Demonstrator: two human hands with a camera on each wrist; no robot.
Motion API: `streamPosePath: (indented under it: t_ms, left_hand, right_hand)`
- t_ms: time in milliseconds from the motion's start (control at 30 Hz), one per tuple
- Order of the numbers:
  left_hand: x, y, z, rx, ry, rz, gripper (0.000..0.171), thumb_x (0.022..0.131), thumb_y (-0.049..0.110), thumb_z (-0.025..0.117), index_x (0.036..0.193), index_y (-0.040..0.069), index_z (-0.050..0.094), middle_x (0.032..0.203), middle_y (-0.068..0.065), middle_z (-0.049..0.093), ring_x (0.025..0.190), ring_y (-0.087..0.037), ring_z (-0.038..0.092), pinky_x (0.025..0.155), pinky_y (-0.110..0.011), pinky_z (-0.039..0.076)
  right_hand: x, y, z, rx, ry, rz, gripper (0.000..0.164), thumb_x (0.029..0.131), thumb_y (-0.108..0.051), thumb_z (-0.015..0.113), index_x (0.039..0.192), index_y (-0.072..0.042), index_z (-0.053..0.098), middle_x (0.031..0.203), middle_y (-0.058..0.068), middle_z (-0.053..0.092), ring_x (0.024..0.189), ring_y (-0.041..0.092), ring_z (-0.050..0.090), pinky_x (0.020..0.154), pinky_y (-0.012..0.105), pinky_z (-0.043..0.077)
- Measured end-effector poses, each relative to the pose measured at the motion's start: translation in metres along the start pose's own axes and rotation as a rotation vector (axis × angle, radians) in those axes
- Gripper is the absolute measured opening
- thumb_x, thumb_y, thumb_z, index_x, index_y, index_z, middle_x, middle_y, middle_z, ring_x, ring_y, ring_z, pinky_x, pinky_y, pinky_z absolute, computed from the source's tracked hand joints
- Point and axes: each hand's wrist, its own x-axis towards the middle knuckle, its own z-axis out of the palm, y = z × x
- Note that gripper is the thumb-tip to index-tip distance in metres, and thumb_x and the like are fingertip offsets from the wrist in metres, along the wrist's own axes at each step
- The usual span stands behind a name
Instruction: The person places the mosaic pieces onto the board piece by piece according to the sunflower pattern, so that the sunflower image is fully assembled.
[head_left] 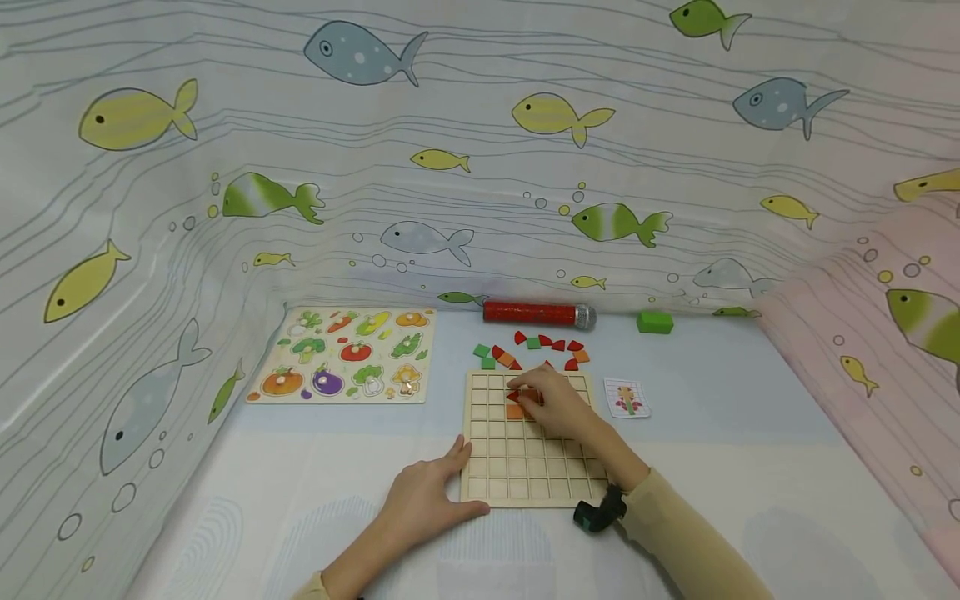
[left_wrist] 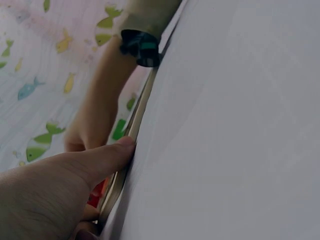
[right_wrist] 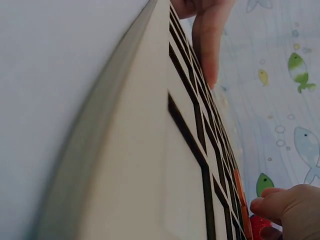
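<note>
A wooden grid board (head_left: 487, 468) lies flat in front of me. My left hand (head_left: 426, 500) touches its near left corner, thumb along the near edge and fingers at the left side; the left wrist view shows the thumb (left_wrist: 107, 159) straight against the board's edge. Over the upper middle cells, my right hand (head_left: 557, 403) pinches a small red tile (head_left: 513, 397), partly hidden by its fingers. Just below it an orange tile (head_left: 514, 412) sits in a cell. In the right wrist view the right hand (right_wrist: 295, 210) is bent low at the board's far side.
Loose red, green and orange tiles lie behind the board, among them a green tile (head_left: 533, 342). A pattern card (head_left: 615, 402) is to the right, a vegetable puzzle (head_left: 337, 333) to the left. Further back lie a red microphone (head_left: 531, 312) and a green block (head_left: 655, 322).
</note>
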Motion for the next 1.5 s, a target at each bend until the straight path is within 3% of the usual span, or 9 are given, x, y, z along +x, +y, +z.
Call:
streamPosePath:
  t_ms: [333, 1000, 1267, 1500]
  left_hand:
    - [0.000, -0.001, -0.001, -0.004, -0.005, 0.000, 0.096, 0.080, 0.063, 0.085, 0.152, 0.006, 0.058, 0.158, -0.011, 0.052, 0.128, -0.033, 0.068, 0.099, -0.050, 0.058]
    - [0.001, 0.001, -0.001, -0.013, -0.009, -0.003, 0.096, 0.080, 0.063, 0.085, 0.152, 0.006, 0.058, 0.157, -0.011, 0.053, 0.127, -0.032, 0.068, 0.097, -0.050, 0.059]
    - [0.001, 0.001, -0.001, -0.006, 0.004, 0.000, 0.096, 0.080, 0.065, 0.085, 0.152, 0.006, 0.058, 0.157, -0.010, 0.054, 0.126, -0.031, 0.069, 0.096, -0.049, 0.060]
    - [-0.001, 0.003, -0.003, -0.006, 0.002, 0.000, 0.097, 0.080, 0.065, 0.084, 0.152, 0.005, 0.058, 0.157, -0.011, 0.054, 0.124, -0.032, 0.070, 0.095, -0.048, 0.060]
  right_hand:
    - [-0.001, 0.013, 0.014, 0.049, 0.071, 0.068, 0.019, 0.096, -0.007, 0.077, 0.115, -0.011, 0.081, 0.113, 0.001, 0.079, 0.088, 0.015, 0.057, 0.076, 0.030, 0.050]
    - [-0.001, 0.014, 0.014, 0.054, 0.086, 0.046, 0.020, 0.096, -0.002, 0.074, 0.109, -0.014, 0.083, 0.106, -0.001, 0.079, 0.083, 0.016, 0.052, 0.071, 0.029, 0.046]
    - [-0.003, 0.017, 0.013, 0.116, 0.146, 0.074, 0.025, 0.099, 0.002, 0.066, 0.113, -0.010, 0.082, 0.112, 0.000, 0.080, 0.102, 0.022, 0.065, 0.085, 0.041, 0.056]
    - [-0.004, 0.016, 0.013, 0.099, 0.108, 0.053, 0.026, 0.099, 0.003, 0.066, 0.110, -0.013, 0.083, 0.109, -0.001, 0.080, 0.086, 0.017, 0.054, 0.074, 0.032, 0.046]
